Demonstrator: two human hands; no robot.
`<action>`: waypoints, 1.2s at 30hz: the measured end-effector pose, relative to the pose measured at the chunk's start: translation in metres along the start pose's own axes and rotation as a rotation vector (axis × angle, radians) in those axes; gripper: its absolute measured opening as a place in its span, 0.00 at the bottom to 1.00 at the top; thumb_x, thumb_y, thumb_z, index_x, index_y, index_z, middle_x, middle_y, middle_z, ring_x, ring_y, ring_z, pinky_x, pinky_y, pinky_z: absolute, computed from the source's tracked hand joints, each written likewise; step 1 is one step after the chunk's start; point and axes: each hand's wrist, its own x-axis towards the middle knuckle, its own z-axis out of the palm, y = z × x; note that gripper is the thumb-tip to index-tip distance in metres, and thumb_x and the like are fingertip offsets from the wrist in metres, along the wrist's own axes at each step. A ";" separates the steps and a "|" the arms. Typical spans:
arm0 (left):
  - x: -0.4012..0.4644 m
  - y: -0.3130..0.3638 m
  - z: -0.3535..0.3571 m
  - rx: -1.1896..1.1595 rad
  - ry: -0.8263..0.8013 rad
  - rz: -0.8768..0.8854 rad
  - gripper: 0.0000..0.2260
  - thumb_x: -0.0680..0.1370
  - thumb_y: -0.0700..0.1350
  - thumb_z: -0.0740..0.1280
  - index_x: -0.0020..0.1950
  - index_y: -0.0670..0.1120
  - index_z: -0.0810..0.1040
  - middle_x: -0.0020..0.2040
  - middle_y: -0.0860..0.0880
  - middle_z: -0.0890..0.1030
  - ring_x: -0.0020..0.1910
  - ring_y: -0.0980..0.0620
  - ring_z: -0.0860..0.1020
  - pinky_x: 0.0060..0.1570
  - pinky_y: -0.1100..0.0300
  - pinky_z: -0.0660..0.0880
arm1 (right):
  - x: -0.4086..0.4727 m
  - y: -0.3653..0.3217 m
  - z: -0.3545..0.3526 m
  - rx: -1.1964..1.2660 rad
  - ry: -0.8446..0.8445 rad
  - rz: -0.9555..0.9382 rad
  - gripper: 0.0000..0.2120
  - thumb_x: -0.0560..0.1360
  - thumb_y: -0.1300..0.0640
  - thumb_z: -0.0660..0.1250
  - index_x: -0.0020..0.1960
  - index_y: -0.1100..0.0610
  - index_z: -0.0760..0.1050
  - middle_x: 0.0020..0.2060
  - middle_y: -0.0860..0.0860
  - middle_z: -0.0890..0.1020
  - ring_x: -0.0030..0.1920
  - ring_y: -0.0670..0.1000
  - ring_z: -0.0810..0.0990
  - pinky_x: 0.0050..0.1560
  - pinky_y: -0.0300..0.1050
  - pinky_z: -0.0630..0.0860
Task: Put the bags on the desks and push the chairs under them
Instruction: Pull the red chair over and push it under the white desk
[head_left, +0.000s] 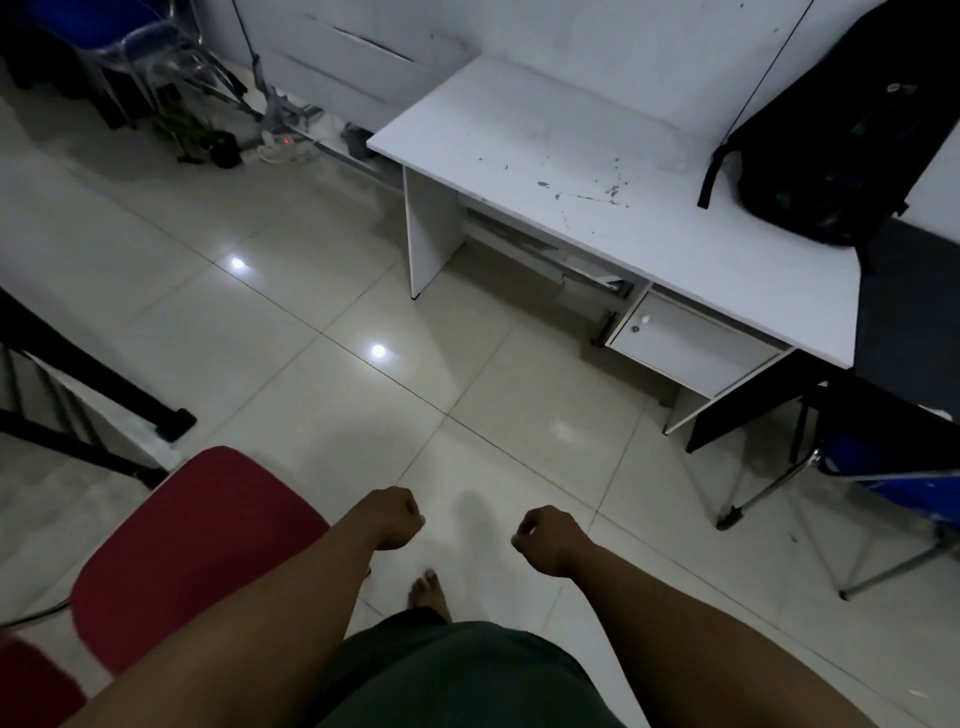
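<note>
A black backpack (836, 140) lies on the right end of a white desk (571, 171) at the upper right, one strap hanging over the desk's edge. A red chair (192, 551) stands on the floor at the lower left, beside my left forearm. A blue chair (893, 467) with metal legs sits at the right edge, partly under a dark desk (904, 306). My left hand (392, 517) and my right hand (545, 538) hang over the tiles in front of me, both curled into loose fists with nothing in them.
Stacked blue chairs (130, 47) stand at the back left, near a power strip and cables (280, 143) on the floor. A black rail and stair edge (78, 384) run along the left. Pale floor tiles (311, 322) stretch between me and the white desk.
</note>
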 end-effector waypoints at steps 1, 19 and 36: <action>-0.006 -0.005 0.004 -0.005 0.013 -0.005 0.17 0.82 0.52 0.61 0.66 0.44 0.74 0.69 0.47 0.73 0.66 0.48 0.72 0.63 0.58 0.70 | -0.006 0.006 0.004 -0.019 -0.001 0.012 0.15 0.79 0.52 0.65 0.60 0.60 0.79 0.58 0.56 0.81 0.58 0.55 0.79 0.55 0.46 0.76; -0.138 -0.066 0.116 -0.138 0.024 -0.110 0.11 0.79 0.51 0.65 0.56 0.46 0.79 0.65 0.48 0.77 0.63 0.49 0.75 0.63 0.58 0.71 | -0.115 0.047 0.117 -0.111 -0.092 -0.022 0.17 0.78 0.54 0.63 0.57 0.67 0.79 0.54 0.60 0.83 0.56 0.58 0.80 0.55 0.50 0.78; -0.210 -0.180 0.110 -0.245 0.135 -0.175 0.13 0.80 0.49 0.63 0.58 0.43 0.81 0.59 0.45 0.80 0.58 0.47 0.78 0.54 0.60 0.72 | -0.139 -0.045 0.220 -0.358 -0.158 -0.146 0.16 0.77 0.54 0.62 0.33 0.57 0.65 0.31 0.50 0.71 0.39 0.52 0.72 0.33 0.42 0.66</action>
